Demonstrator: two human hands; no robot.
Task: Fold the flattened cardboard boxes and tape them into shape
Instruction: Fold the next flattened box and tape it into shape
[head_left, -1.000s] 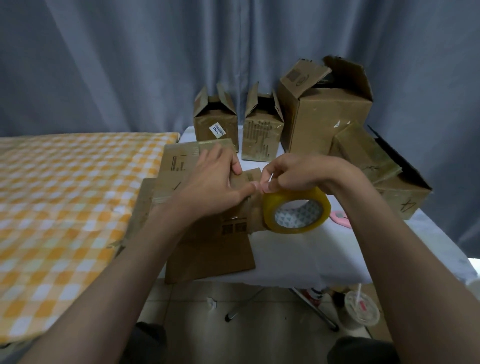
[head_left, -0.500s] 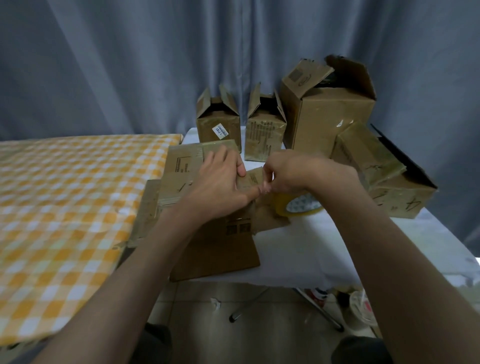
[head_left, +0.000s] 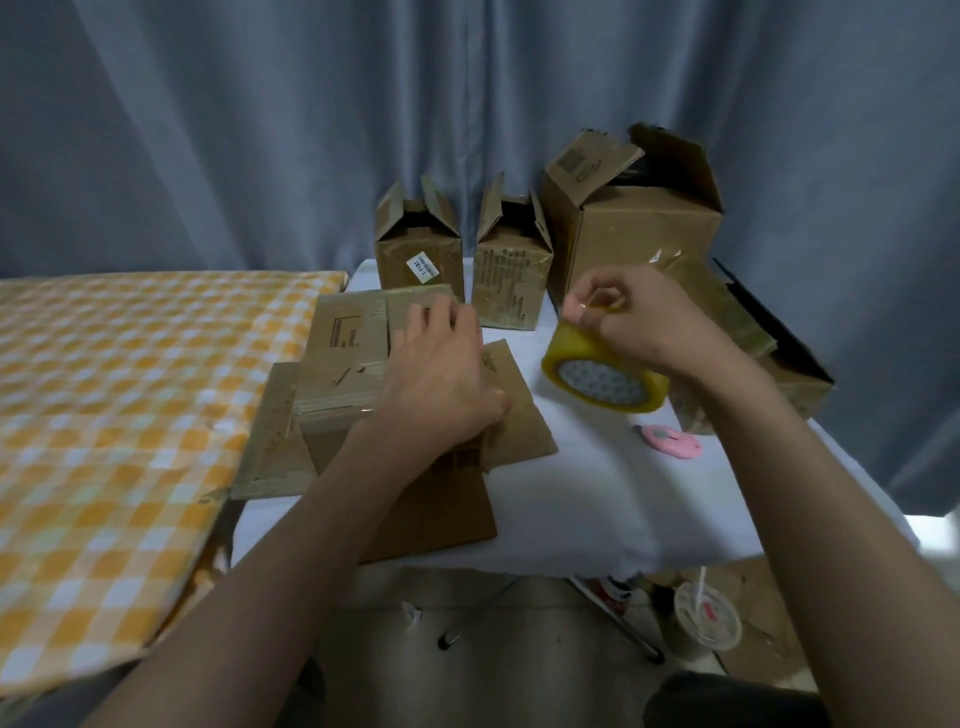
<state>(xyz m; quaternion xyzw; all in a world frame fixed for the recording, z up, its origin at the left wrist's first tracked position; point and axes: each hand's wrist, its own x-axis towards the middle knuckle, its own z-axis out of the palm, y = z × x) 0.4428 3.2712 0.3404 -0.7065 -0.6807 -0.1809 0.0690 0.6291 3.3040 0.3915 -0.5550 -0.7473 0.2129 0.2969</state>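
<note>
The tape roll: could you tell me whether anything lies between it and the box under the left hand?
Nothing visible does: only bare white tablecloth separates the tape roll from the box that the left hand presses.

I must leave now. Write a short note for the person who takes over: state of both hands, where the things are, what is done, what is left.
Left hand: flat, pressing down the flaps of the brown cardboard box being folded on the white table.
Right hand: pinching the tape end above the yellow roll of clear tape.
Done: three open-topped boxes stand at the back.
Left: tape this box's seam; flattened cardboard lies beneath it. The pink cutter lies right of the box.
</note>
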